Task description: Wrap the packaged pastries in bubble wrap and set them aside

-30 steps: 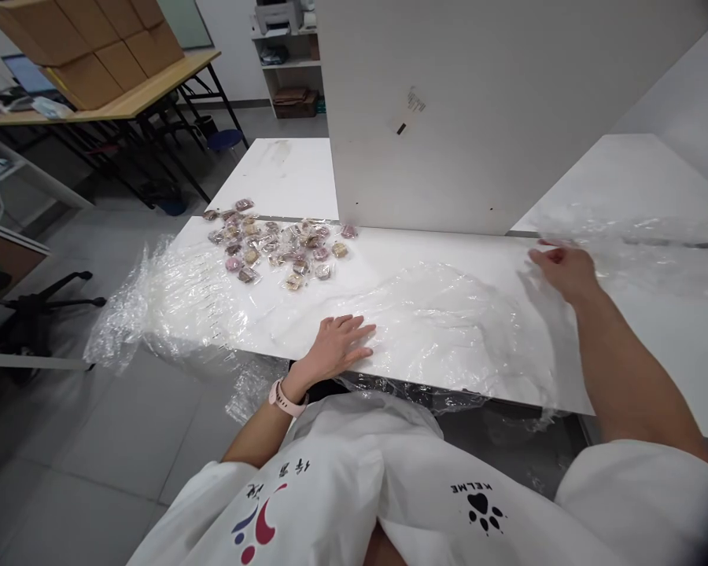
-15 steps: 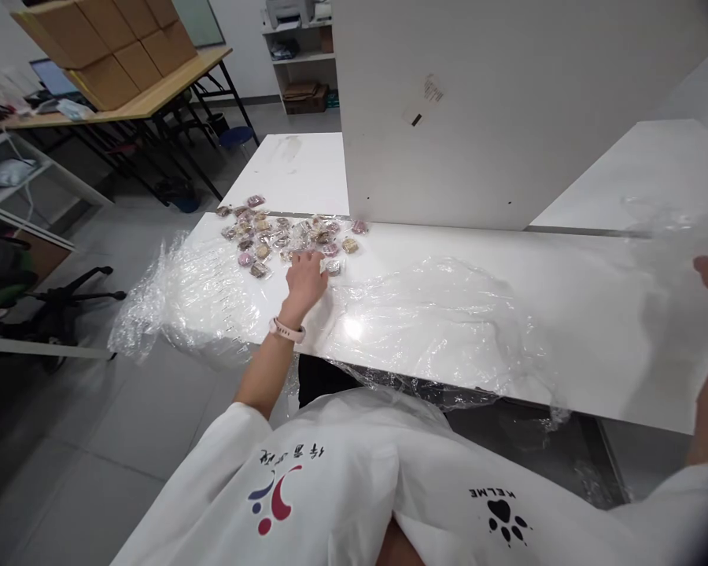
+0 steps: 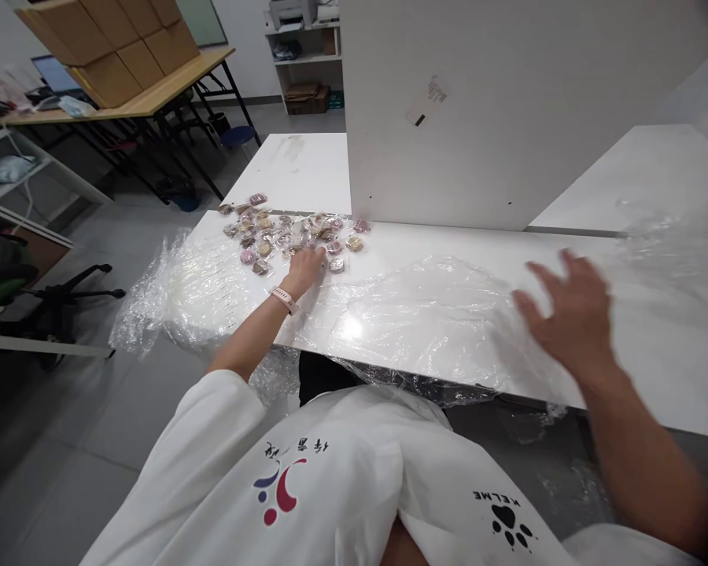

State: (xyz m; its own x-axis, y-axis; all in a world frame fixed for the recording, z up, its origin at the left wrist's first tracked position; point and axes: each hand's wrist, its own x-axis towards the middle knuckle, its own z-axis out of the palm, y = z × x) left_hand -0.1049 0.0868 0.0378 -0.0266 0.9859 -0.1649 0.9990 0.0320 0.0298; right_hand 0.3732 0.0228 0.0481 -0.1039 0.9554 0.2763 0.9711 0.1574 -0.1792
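Observation:
My left hand point(image 3: 305, 270) rests at the near edge of a heap of small wrapped snacks point(image 3: 265, 226), its fingers curled down and closed. What sits under its fingertips is hidden. Just right of it lies a dark wrapped snack point(image 3: 337, 266), and a yellowish one point(image 3: 354, 244) lies a little farther back. My right hand point(image 3: 572, 314) is open over the table with its fingers spread, slightly blurred and holding nothing. Between the two hands a thin clear plastic sheet point(image 3: 430, 306) lies crumpled on the tabletop and hangs over the front edge.
Bunched clear plastic point(image 3: 177, 291) covers the left end of the white table point(image 3: 654, 369), with more plastic point(image 3: 672, 236) at the right. A tall white panel point(image 3: 466, 157) stands along the back. Brown cartons point(image 3: 135, 63) are stacked on a wooden desk behind.
My right hand has come in leftward from the right edge, over the table. My left hand stays at the snacks, its fingers more curled and its forearm lower.

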